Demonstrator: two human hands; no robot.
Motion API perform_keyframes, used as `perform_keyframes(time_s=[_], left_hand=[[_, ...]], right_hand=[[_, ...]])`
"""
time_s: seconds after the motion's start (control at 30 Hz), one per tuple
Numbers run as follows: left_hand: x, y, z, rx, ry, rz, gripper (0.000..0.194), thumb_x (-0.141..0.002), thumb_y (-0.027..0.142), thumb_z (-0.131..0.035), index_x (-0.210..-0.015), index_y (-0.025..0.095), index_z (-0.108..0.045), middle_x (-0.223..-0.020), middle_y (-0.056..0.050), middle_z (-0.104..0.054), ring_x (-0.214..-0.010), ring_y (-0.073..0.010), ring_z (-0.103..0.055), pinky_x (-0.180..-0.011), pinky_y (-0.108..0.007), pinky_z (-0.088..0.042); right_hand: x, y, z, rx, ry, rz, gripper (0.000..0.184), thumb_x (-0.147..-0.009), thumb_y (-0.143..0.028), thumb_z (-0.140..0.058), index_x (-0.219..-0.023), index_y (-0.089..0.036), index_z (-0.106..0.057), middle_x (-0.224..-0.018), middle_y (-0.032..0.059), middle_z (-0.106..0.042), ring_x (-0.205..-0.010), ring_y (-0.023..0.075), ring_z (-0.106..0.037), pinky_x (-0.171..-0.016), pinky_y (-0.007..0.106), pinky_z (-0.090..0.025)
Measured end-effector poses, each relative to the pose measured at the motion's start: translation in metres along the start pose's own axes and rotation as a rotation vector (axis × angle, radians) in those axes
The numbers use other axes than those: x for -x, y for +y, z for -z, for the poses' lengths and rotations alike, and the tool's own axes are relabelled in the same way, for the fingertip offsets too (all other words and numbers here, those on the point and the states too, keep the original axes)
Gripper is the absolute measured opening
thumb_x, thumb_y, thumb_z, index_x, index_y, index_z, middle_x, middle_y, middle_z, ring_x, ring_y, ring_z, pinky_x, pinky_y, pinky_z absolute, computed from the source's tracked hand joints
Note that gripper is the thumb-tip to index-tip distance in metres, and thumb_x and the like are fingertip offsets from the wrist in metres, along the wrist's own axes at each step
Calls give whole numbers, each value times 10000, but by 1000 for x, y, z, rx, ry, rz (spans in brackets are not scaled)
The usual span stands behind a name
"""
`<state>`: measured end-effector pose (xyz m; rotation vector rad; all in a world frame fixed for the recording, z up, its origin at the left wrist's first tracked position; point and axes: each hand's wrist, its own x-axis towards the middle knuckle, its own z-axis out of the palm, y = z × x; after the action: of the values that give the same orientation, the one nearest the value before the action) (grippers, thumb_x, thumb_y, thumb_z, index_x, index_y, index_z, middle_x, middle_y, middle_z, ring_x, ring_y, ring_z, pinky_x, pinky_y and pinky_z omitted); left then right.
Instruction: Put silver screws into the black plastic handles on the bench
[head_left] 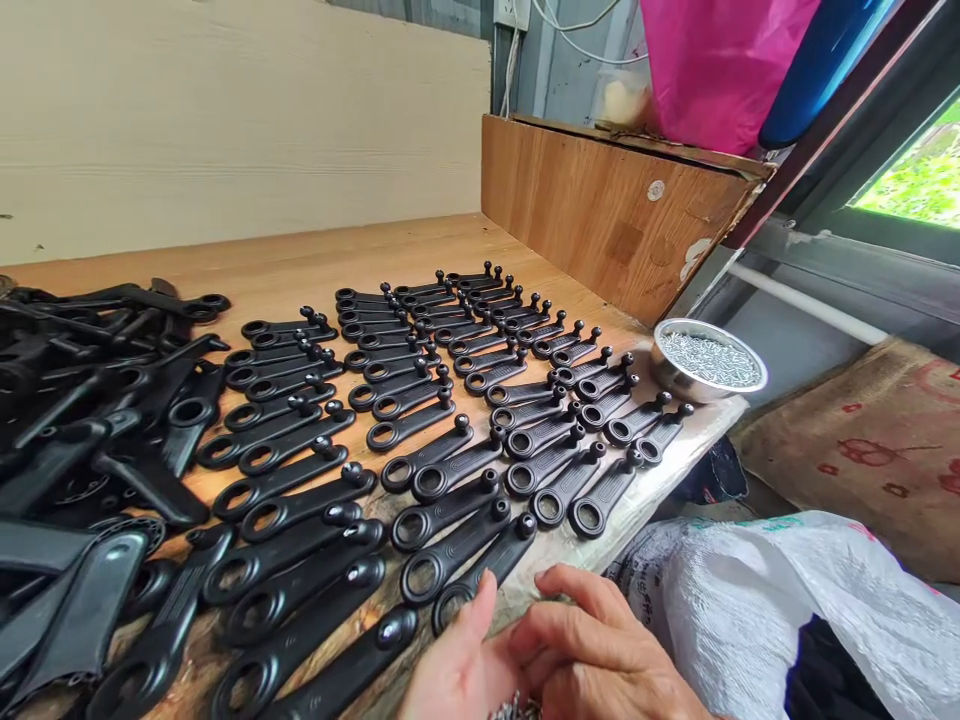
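Note:
My left hand [457,665] is at the bottom edge, palm up and cupped, with its thumb raised. It holds a small heap of silver metal pins or screws [514,710], partly cut off by the frame. Over that palm my right hand [600,650] bends inward with curled fingers; its fingertips are partly hidden, so anything pinched there cannot be made out. Just beyond both hands lies a black crank-like arm [491,562], with a ring at one end and a knob at the other. Several rows of similar black arms [457,470] cover the wooden table [300,255].
A jumbled pile of black arms [90,430] rises at the left. At the table's right edge stands a metal bowl [709,385] full of small silver pieces. White woven sacks [735,590] lie below right. Wooden boards [585,200] border the back.

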<state>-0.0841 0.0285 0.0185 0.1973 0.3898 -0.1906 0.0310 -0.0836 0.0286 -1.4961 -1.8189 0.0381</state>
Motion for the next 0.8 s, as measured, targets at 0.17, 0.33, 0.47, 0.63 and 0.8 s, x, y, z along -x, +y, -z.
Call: perform_keyframes(time_s=[0.17, 0.33, 0.47, 0.63, 0.8], left_hand=[[-6, -1, -4, 84, -100, 76, 508, -744, 587, -585, -941, 124, -652, -886, -98, -677, -834, -221, -612, -834, -309, -376], [-7, -3, -8, 102, -92, 76, 522, -697, 545, -650, -951, 89, -635, -935, -139, -677, -902, -254, -628, -845, -318, -373], [-5, -3, -8, 113, -86, 71, 539, -679, 551, -658, -951, 87, -623, -923, -141, -675, -887, -251, -634, -819, -306, -379], [-3, -4, -8, 102, -78, 73, 560, -710, 576, -615, -977, 85, -606, -938, -143, -667, -903, -254, -630, -816, -302, -372], [-3, -4, -7, 104, -97, 72, 553, -745, 576, -577, -995, 83, -602, -949, -142, -662, -913, -252, -626, -823, -305, -369]], right_hand=[[-21, 13, 53, 111, -66, -61, 167, -922, -233, -448, -810, -181, -561, -954, 62, -661, -1097, 160, -539, -1052, 326, -358], [-45, 68, 90, 261, 51, -295, 184, -859, -293, -531, -709, -193, -571, -1068, 80, -624, -1070, 242, -518, -933, 438, -426], [-51, 97, 96, 242, -32, -426, 253, -830, -346, -528, -650, -187, -606, -1057, 104, -636, -1074, 289, -501, -919, 508, -394], [-52, 97, 94, 192, -66, -464, 237, -810, -335, -541, -642, -184, -615, -1028, 96, -642, -1023, 270, -522, -927, 501, -375], [-52, 101, 92, 216, -69, -417, 221, -824, -298, -536, -663, -173, -623, -1002, 99, -644, -994, 256, -547, -876, 457, -424]])
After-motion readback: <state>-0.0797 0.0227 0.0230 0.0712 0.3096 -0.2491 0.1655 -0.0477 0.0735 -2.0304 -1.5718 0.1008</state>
